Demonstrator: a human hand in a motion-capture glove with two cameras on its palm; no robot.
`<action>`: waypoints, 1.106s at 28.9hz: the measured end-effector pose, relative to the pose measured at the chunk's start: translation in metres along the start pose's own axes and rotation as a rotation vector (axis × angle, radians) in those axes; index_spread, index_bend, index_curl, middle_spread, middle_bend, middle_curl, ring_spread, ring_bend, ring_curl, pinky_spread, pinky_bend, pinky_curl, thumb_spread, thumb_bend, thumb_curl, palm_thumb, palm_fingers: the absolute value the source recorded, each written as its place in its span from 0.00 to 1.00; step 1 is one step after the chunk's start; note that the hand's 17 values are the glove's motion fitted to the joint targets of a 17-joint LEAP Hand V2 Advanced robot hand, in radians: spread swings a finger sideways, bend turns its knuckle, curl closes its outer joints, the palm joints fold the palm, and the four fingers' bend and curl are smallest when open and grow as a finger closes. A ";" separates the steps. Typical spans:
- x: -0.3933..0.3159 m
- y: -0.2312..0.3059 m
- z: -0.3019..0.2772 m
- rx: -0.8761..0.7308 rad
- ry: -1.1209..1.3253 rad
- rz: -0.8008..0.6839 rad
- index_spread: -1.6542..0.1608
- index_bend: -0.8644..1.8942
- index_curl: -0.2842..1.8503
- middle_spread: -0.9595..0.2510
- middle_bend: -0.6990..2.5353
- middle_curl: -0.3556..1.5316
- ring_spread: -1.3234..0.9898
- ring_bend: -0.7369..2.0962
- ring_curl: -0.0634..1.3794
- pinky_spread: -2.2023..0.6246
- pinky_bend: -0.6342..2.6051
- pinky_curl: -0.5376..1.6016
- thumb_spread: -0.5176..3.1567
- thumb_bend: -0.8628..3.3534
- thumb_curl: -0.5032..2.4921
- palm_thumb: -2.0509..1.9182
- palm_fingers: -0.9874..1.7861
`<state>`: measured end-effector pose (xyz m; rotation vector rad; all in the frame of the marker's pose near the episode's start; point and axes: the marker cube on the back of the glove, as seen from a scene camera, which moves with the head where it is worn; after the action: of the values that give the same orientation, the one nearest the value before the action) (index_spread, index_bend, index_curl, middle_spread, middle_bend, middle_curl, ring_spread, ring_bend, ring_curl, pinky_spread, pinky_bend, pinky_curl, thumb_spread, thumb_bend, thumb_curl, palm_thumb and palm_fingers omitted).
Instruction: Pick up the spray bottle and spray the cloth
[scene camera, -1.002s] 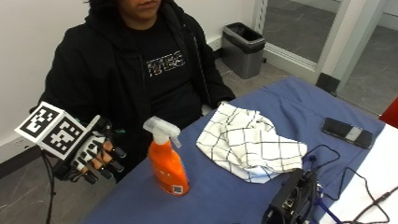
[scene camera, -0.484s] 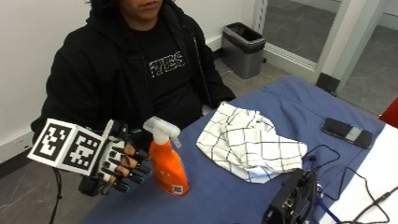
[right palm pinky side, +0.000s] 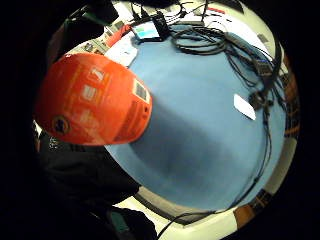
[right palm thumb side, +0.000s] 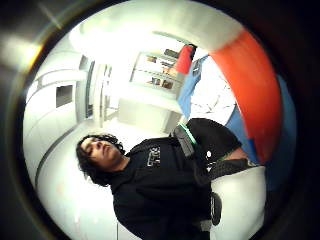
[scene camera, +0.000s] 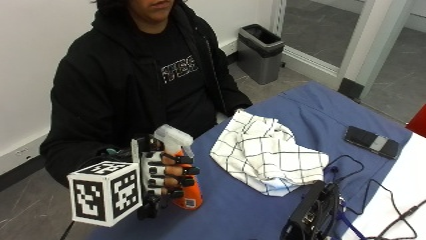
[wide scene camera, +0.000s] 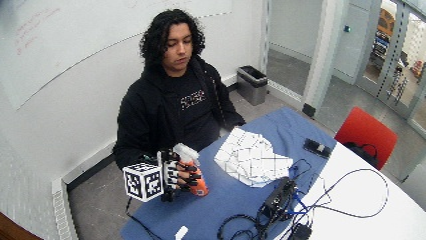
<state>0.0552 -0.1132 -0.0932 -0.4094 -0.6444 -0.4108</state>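
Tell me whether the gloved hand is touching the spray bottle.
Touching. The outside view shows the gloved right hand with its fingers curled round the orange spray bottle, which stands on the blue table.

We are in what looks like an office or meeting room. A large whiteboard (wide scene camera: 100, 30) covers the wall behind the seated person, and glass doors (wide scene camera: 399, 45) open onto a corridor. A grey waste bin (scene camera: 259, 52) stands by the wall, a red chair (wide scene camera: 365, 132) is pulled up, and our desk (scene camera: 319, 110) carries a phone (scene camera: 371, 142), cables (wide scene camera: 333, 187) and electronics.
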 end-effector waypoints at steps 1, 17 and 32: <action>-0.001 -0.004 0.001 0.003 -0.036 -0.009 0.73 0.35 0.22 0.77 0.30 0.34 0.56 0.43 0.24 0.86 0.31 0.38 0.44 0.22 0.25 0.66 0.53; -0.017 -0.041 0.007 0.198 -0.515 -0.026 0.78 0.36 0.26 0.75 0.36 0.40 0.53 0.44 0.28 0.80 0.29 0.39 0.41 0.24 0.30 0.75 0.75; -0.019 -0.071 0.022 0.369 -0.391 -0.060 0.76 0.42 0.32 0.66 0.40 0.46 0.49 0.51 0.36 0.70 0.33 0.44 0.30 0.22 0.35 0.77 0.85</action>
<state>-0.0037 -0.1574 -0.0730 -0.1164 -1.0940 -0.2604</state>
